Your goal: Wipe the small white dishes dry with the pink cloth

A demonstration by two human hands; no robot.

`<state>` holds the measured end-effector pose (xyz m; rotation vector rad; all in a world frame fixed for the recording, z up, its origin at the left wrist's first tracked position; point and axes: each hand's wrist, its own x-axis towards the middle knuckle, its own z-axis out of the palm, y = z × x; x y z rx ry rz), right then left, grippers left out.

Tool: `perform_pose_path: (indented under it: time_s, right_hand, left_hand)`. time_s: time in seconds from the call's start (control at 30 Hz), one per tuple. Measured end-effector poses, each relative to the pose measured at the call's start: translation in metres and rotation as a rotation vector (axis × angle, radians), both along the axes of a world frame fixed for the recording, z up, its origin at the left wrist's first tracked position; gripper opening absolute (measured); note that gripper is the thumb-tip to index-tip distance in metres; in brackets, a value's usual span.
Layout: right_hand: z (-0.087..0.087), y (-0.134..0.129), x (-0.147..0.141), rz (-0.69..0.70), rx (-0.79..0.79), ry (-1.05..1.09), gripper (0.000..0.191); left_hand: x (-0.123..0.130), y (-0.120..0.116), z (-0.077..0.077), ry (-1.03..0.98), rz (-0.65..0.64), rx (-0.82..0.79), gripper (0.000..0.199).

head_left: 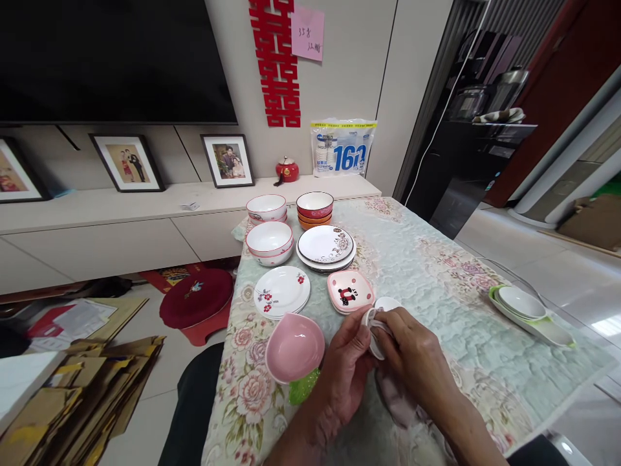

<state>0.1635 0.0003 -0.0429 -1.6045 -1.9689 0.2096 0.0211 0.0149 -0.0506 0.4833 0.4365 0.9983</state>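
Observation:
My left hand (pixel 350 359) is closed on a small white dish (pixel 376 348), which it holds on edge above the table. My right hand (pixel 412 346) presses a greyish-pink cloth (pixel 400 398) against the dish, and the cloth hangs below the palm. Fingers cover much of the dish. Just behind the hands lies another small white dish (pixel 388 302), partly hidden. Near it sits a stack of pink square dishes (pixel 350 291) with a cat picture. Left of my left hand rests a pink peach-shaped bowl (pixel 295 349) with a green leaf (pixel 304 387).
Flowered white plates (pixel 282 291), larger plates (pixel 325 244), red-rimmed bowls (pixel 270 239) and red and orange bowls (pixel 315 207) stand stacked on the flowered tablecloth (pixel 436 285). At the right lies a green-edged long dish (pixel 553 331) holding a white bowl (pixel 521 302). A red stool (pixel 196 301) stands left.

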Motion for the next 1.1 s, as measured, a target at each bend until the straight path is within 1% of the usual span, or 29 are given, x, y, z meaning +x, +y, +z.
perform_pose_path:
  time_s: [0.1,0.17,0.23,0.33,0.4,0.5,0.57,0.6,0.73,0.8,0.87,0.97,1.03,1.1]
  right_hand:
    - [0.005,-0.001,-0.001,0.014,-0.157,0.055,0.023]
    - [0.010,-0.001,-0.001,0.038,-0.240,0.167,0.023]
    - [0.016,-0.001,0.000,0.053,-0.285,0.338,0.021]
    - [0.022,-0.001,0.002,0.106,-0.310,0.589,0.023]
    - [0.025,0.000,0.005,0.163,-0.343,0.652,0.023]
    - [0.027,0.000,0.009,0.262,-0.380,0.582,0.016]
    - [0.026,0.001,0.011,0.303,-0.345,0.461,0.014]
    - [0.025,0.001,0.011,0.302,-0.313,0.383,0.015]
    - [0.014,0.001,0.010,0.175,-0.185,0.065,0.020]
    - [0.008,0.001,0.008,0.100,-0.128,-0.055,0.022]
    - [0.002,0.001,0.006,0.031,-0.054,-0.138,0.021]
    - [-0.005,0.004,0.004,-0.046,0.099,-0.161,0.019]
    - [-0.008,0.006,0.004,-0.080,0.191,-0.106,0.018]
    - [-0.009,0.009,0.007,-0.124,0.233,-0.022,0.016]
  left_hand:
    - [0.000,-0.001,-0.002,0.062,0.083,0.036,0.044]
    - [0.001,-0.002,-0.004,0.101,0.111,0.066,0.046]
    - [0.002,-0.002,-0.005,0.123,0.110,0.097,0.047]
    - [0.002,-0.003,-0.003,0.097,0.089,0.139,0.047]
    - [0.002,-0.002,-0.001,0.070,0.065,0.140,0.047]
    - [0.001,-0.001,0.001,0.076,0.066,0.113,0.044]
    - [0.000,0.000,0.000,0.106,0.088,0.108,0.044]
    - [0.000,0.001,0.000,0.122,0.093,0.112,0.045]
    - [0.000,0.000,-0.002,0.202,0.102,0.111,0.044]
    - [0.001,-0.002,-0.003,0.225,0.093,0.091,0.044]
    - [0.002,-0.002,-0.003,0.203,0.059,0.073,0.045]
    - [0.001,-0.003,-0.002,0.139,0.006,0.051,0.044]
    - [0.001,-0.003,0.000,0.102,-0.008,0.030,0.042]
    - [0.000,-0.003,0.002,0.075,-0.017,0.010,0.039]
